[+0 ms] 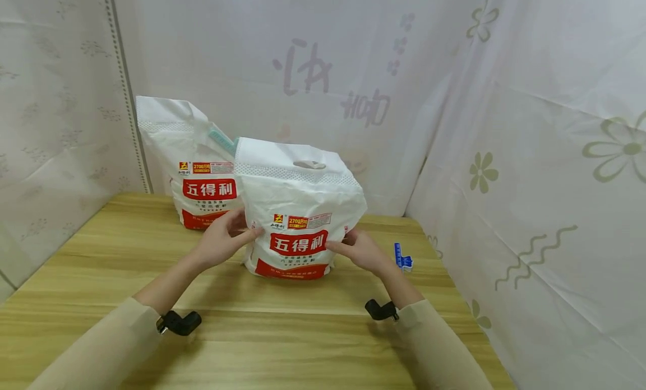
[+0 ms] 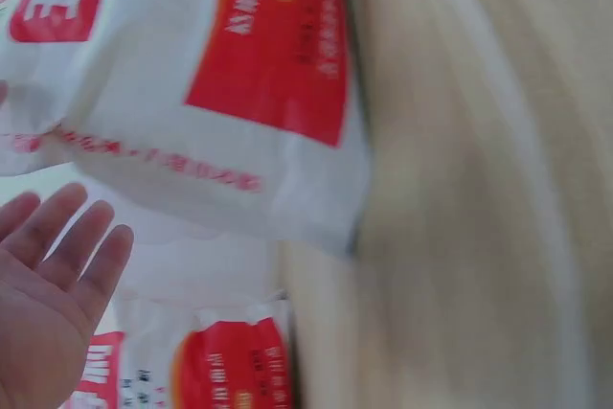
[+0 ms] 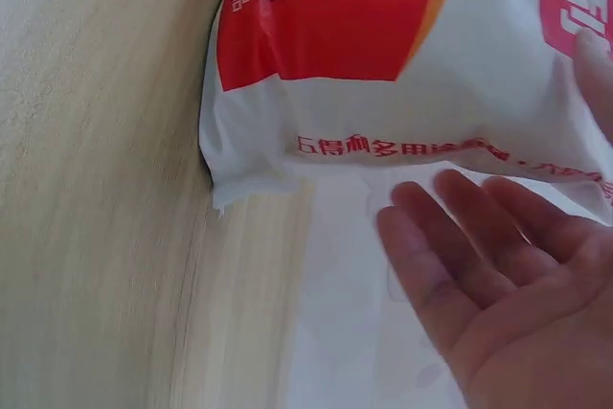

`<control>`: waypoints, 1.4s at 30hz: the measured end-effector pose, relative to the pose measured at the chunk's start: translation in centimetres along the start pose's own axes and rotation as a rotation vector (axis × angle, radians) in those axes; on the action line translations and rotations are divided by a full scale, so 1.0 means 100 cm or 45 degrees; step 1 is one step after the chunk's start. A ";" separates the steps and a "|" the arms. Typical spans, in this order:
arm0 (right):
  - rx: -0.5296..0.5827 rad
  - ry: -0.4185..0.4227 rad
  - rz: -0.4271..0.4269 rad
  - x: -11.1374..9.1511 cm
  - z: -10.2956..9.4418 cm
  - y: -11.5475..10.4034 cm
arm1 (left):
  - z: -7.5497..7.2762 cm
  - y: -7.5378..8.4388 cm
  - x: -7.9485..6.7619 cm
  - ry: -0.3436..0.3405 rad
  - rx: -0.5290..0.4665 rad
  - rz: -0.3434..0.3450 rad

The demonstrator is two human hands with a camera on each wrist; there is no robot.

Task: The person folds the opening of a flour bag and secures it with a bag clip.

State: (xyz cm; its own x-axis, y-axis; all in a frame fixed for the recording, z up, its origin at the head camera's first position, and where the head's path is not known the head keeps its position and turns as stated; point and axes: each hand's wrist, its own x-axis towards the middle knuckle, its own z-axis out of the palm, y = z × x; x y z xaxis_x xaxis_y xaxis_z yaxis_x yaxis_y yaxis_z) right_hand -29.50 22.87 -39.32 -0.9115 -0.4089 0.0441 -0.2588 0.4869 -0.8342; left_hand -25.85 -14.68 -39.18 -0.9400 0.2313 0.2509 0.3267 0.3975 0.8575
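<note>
A white flour bag (image 1: 290, 199) with red printed panels and a handle slot stands upright on the wooden table. At its left side is my left hand (image 1: 224, 238), the thumb near its front face; in the left wrist view the fingers (image 2: 86, 246) are spread straight, apart from the bag. My right hand (image 1: 365, 251) is at the opposite side, thumb touching the front. Its fingers (image 3: 479, 237) extend loosely beside the bag's edge in the right wrist view. Behind on the left stands a similar flour bag (image 1: 166, 138), with a teal bag clip (image 1: 221, 139) across its slanted top.
A blue clip (image 1: 402, 259) lies on the table (image 1: 282, 345) to the right of the right hand. Patterned pale curtains (image 1: 504, 154) enclose the table at the back and sides.
</note>
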 end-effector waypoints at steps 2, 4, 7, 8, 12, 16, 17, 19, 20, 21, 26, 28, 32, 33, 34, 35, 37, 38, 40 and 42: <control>0.015 -0.003 -0.017 -0.002 -0.005 -0.003 | -0.007 0.009 0.002 0.018 -0.036 0.016; 0.053 0.024 -0.015 -0.005 -0.011 -0.007 | -0.015 0.020 0.005 0.046 -0.072 0.030; 0.088 0.088 -0.037 -0.007 -0.020 -0.013 | -0.028 0.041 0.010 0.108 -0.125 0.075; 0.104 0.103 -0.047 -0.008 -0.023 -0.015 | -0.033 0.048 0.012 0.141 -0.118 0.095; 0.151 0.170 -0.087 -0.006 -0.033 -0.018 | -0.049 0.078 0.024 0.380 0.063 0.265; 0.203 0.222 -0.125 -0.005 -0.039 -0.023 | -0.058 0.116 0.041 0.549 0.310 0.425; 0.219 0.233 -0.137 -0.005 -0.040 -0.025 | -0.059 0.126 0.045 0.545 0.362 0.452; 0.246 0.251 -0.155 -0.005 -0.042 -0.029 | -0.056 0.147 0.055 0.491 0.454 0.491; 0.255 0.257 -0.165 -0.005 -0.042 -0.031 | -0.054 0.156 0.059 0.454 0.499 0.504; 0.263 0.266 -0.167 -0.006 -0.042 -0.033 | -0.050 0.166 0.064 0.417 0.540 0.513; 0.274 0.304 -0.185 -0.006 -0.042 -0.038 | -0.031 0.208 0.086 0.199 0.712 0.482; 0.282 0.324 -0.196 -0.006 -0.042 -0.040 | -0.023 0.220 0.095 0.102 0.788 0.434; 0.305 0.360 -0.220 -0.006 -0.042 -0.041 | -0.007 0.233 0.112 -0.058 0.947 0.319; 0.314 0.362 -0.229 -0.006 -0.041 -0.042 | -0.004 0.234 0.115 -0.086 0.996 0.294; 0.318 0.364 -0.235 -0.007 -0.041 -0.042 | 0.000 0.234 0.118 -0.111 1.044 0.274; 0.324 0.366 -0.241 -0.008 -0.041 -0.043 | 0.003 0.234 0.120 -0.134 1.094 0.251; 0.333 0.365 -0.253 -0.009 -0.040 -0.043 | 0.009 0.231 0.124 -0.177 1.175 0.212; 0.337 0.365 -0.256 -0.009 -0.040 -0.044 | 0.011 0.229 0.125 -0.194 1.199 0.199; 0.342 0.365 -0.258 -0.010 -0.039 -0.044 | 0.014 0.225 0.125 -0.224 1.221 0.176; 0.345 0.366 -0.255 -0.010 -0.038 -0.044 | 0.015 0.221 0.125 -0.232 1.185 0.181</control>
State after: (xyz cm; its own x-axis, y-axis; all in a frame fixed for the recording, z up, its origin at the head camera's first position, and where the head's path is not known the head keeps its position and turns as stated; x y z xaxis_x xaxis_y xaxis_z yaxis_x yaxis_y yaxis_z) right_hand -28.70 24.08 -33.61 -0.9136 -0.2245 0.3390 -0.3814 0.1843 -0.9059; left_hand -30.26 -1.65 -17.74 -0.8813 0.4353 0.1838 0.4579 0.8829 0.1043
